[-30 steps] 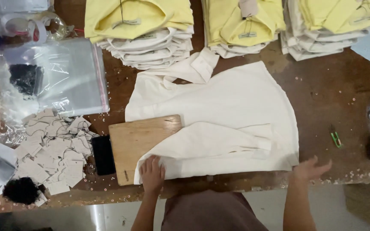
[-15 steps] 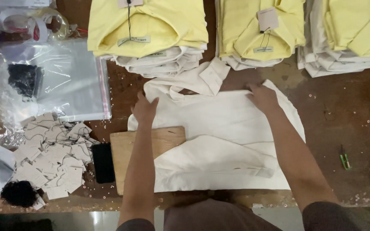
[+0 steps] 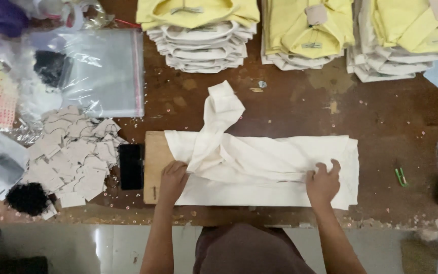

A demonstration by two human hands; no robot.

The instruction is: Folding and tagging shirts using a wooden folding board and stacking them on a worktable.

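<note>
A cream garment [image 3: 264, 162] lies folded into a long band across a wooden board [image 3: 153, 162] at the table's near edge. One sleeve [image 3: 221, 106] sticks up and away from the fold. My left hand [image 3: 172, 180] grips the cloth at the band's left end, over the board. My right hand [image 3: 323, 182] pinches the folded edge near the right end.
Stacks of folded yellow and cream garments [image 3: 201, 30] line the far side of the brown table [image 3: 391, 116]. Clear plastic bags [image 3: 102, 71], a pile of paper tags [image 3: 72, 152], a black phone [image 3: 131, 166] and a black clump [image 3: 25, 198] lie left. A green clip [image 3: 400, 176] lies right.
Both hands came back from the far edge to the near edge, bringing the top half of the garment down. The garment went from a wide rectangle to a narrower band.
</note>
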